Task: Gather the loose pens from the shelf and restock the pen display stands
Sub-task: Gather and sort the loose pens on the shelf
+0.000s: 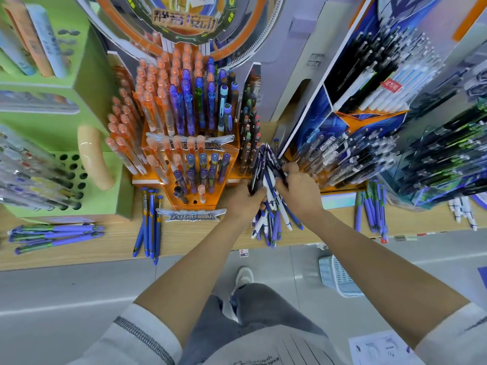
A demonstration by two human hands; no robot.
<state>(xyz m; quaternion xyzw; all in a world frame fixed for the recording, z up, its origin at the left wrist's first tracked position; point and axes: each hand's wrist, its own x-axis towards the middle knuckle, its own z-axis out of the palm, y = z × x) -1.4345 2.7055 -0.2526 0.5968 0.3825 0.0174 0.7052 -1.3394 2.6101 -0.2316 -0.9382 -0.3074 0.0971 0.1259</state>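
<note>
Several blue pens (149, 225) beside orange stand (170, 198)

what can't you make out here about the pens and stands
Head view only:
1. The count in the bundle of blue, white and purple pens: the left hand and right hand grip round its middle and hide it.
2. The dark pens in the blue cardboard display stand: smeared by blur near the right frame edge.
3. The small label on the wooden shelf front edge: too small to read.
</note>
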